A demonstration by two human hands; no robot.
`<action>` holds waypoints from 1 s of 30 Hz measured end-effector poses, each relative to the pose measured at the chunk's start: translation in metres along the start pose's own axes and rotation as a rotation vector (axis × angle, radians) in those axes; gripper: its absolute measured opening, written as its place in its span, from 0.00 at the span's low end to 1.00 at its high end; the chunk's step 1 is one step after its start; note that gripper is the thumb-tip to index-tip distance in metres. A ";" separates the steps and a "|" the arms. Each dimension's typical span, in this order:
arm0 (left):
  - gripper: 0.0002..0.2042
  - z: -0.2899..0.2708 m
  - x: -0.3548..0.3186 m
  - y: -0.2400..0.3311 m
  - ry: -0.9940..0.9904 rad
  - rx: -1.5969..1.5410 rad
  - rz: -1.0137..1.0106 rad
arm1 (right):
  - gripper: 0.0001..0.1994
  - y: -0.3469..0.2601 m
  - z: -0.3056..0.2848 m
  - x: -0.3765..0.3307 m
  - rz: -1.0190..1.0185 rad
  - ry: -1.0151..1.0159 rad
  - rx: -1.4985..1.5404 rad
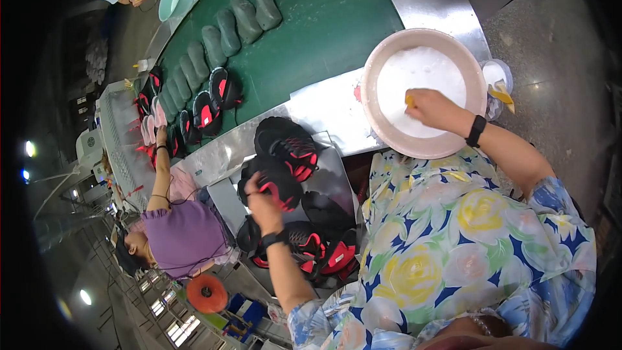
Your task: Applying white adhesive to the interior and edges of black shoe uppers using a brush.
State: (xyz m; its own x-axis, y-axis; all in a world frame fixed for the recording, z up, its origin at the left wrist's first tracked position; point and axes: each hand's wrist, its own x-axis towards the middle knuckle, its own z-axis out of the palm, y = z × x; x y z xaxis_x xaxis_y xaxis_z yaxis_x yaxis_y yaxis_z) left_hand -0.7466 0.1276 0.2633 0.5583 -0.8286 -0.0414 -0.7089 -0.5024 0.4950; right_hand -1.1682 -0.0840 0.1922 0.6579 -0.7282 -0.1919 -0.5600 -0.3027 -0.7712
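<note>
My left hand (262, 206) is closed on a black and red shoe upper (278, 180), lifted among a pile of similar shoe uppers (334, 253) to my left. Its thumb and fingers grip the upper's edge. Over the pale pink basin (370, 100) my right hand (433, 109) is closed round a small yellow object (409, 100), mostly hidden in the fist. White liquid (414, 78) fills the basin below it. Another black and red upper (285, 142) lies at the pile's far end, against the metal table edge.
A green conveyor belt (324, 32) carries a row of grey-green sole-shaped pieces (245, 19) and several black and red shoes (207, 113). A co-worker in purple (188, 236) reaches toward the belt at left. A clear container (495, 74) with yellow strips stands right of the basin.
</note>
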 end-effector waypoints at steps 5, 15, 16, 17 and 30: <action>0.22 -0.132 -0.031 -0.081 0.003 -0.528 0.030 | 0.08 -0.012 0.007 0.011 -0.159 0.198 0.149; 0.28 0.023 0.051 0.014 -0.549 -1.065 -0.222 | 0.09 0.014 -0.073 -0.006 -0.119 0.101 -0.164; 0.28 0.031 0.061 0.023 -0.584 -1.058 -0.206 | 0.09 0.004 -0.092 -0.007 -0.090 0.108 -0.003; 0.29 0.041 0.071 0.033 -0.600 -1.017 -0.154 | 0.09 -0.004 -0.104 -0.007 -0.060 0.122 0.155; 0.33 0.108 0.101 0.091 -0.461 -0.504 0.480 | 0.16 -0.037 -0.122 -0.018 -0.113 0.579 0.185</action>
State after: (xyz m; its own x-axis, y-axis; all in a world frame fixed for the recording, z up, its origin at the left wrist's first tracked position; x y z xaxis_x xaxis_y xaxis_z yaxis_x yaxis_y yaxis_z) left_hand -0.8015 -0.0282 0.2104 -0.0656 -0.9976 -0.0241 -0.4861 0.0108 0.8738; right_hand -1.2207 -0.1351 0.2979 0.2988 -0.9291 0.2181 -0.3719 -0.3239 -0.8699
